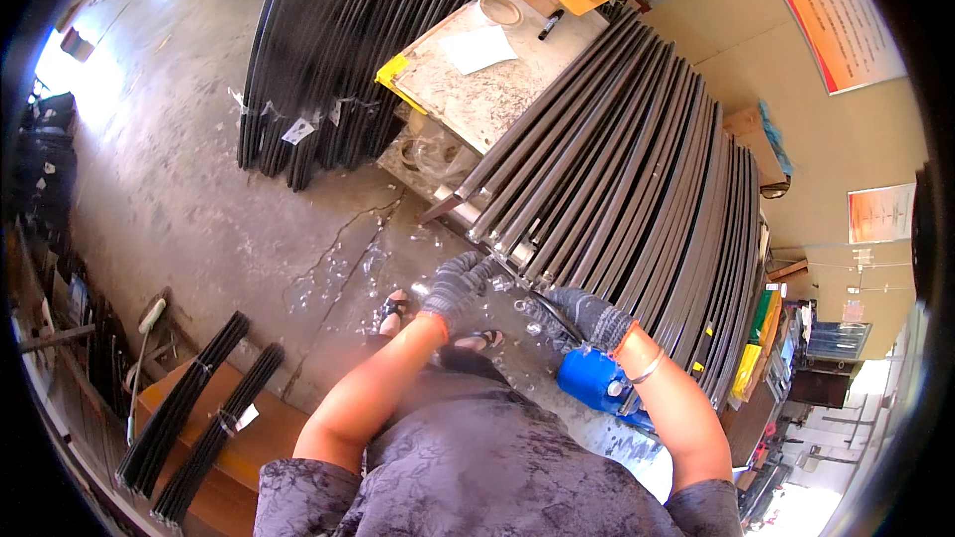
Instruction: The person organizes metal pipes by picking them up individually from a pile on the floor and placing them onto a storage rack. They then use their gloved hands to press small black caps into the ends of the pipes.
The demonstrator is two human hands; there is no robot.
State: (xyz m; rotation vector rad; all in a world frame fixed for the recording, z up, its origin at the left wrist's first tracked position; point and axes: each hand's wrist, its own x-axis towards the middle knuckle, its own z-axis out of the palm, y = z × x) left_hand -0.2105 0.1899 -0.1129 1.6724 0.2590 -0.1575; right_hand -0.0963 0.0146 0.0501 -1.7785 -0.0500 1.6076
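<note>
Grey gloves (458,283), blue tool (594,379), dark bars (617,169).

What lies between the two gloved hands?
In the head view, a thin dark cable and bare concrete floor lie between the left hand and right hand.

1. Straight ahead, a big stack of long dark metal profiles (637,179) runs from the near centre up and away, leaning out to the right.
2. Left hand (453,283), in a grey knit glove, sits right at the stack's near ends; right hand (587,316) just to its right, under those ends.
3. Blue plastic canister (594,379) lies just below the right wrist.
4. Behind the stack, a grey stone-topped tabletop (497,89) carries a white paper sheet (477,48) and a tape roll (500,10).
5. Left of that tabletop, a second bundle of dark bars (338,50) rests on the concrete floor (179,169).
6. Far lower left, two short bar bundles (199,418) lie on a brown wooden bench (254,438).
</note>
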